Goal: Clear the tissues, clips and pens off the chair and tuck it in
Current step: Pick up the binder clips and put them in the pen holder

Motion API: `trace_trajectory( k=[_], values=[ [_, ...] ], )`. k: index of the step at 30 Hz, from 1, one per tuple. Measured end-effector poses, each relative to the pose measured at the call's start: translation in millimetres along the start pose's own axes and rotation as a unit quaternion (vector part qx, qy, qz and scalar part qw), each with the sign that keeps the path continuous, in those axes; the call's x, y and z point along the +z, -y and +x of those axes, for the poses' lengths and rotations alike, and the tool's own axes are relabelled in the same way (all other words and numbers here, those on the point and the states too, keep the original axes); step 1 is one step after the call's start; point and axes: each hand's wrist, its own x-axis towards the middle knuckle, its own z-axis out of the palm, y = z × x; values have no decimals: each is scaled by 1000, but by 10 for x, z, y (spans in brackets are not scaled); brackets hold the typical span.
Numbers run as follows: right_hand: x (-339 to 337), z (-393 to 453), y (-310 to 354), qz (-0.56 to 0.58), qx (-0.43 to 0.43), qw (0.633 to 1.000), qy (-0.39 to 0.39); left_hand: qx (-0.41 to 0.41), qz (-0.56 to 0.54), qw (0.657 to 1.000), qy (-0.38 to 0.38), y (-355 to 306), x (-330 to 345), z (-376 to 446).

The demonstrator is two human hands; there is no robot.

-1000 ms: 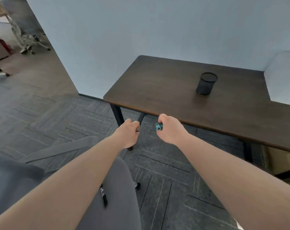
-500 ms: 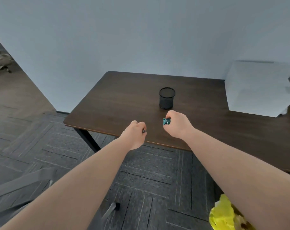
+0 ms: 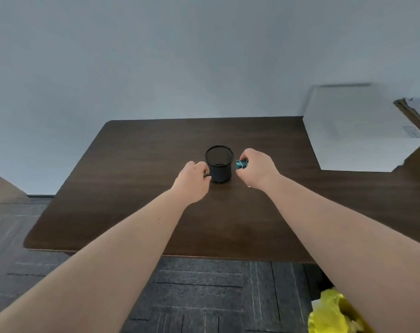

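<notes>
A black mesh pen cup [image 3: 219, 163] stands upright in the middle of the dark wooden desk [image 3: 122, 188]. My left hand [image 3: 192, 183] is closed just left of the cup, with a bit of metal clip [image 3: 206, 173] showing at the fingertips. My right hand [image 3: 257, 169] is closed just right of the cup and pinches a teal binder clip [image 3: 241, 164] beside the cup's rim. Both hands hover over the desk. The chair, pens and tissues are out of view.
A white box [image 3: 362, 131] sits on the desk at the back right. A bin lined with a yellow bag [image 3: 329, 313] stands on the grey carpet at the lower right. A pale wall runs behind the desk.
The view has swung off the chair onto the desk. Both hands, still closed on their clips, have travelled forward over the desk to either side of the pen cup.
</notes>
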Motion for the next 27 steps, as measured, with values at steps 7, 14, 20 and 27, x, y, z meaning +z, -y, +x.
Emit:
trace_trajectory(
  k=[7, 14, 20, 27],
  values=[
    [255, 798, 78, 20, 12, 1000, -4, -37, -83, 996, -22, 74, 121, 757],
    [500, 1236, 76, 25, 12, 1000, 7, -91, -219, 970, -56, 13, 204, 1180],
    [557, 1424, 38, 23, 5, 999, 23, -110, -247, 962, -49, -23, 272, 1371],
    [600, 1486, 31, 29, 13, 999, 42, -133, -266, 955, -15, -69, 291, 1426]
  ],
)
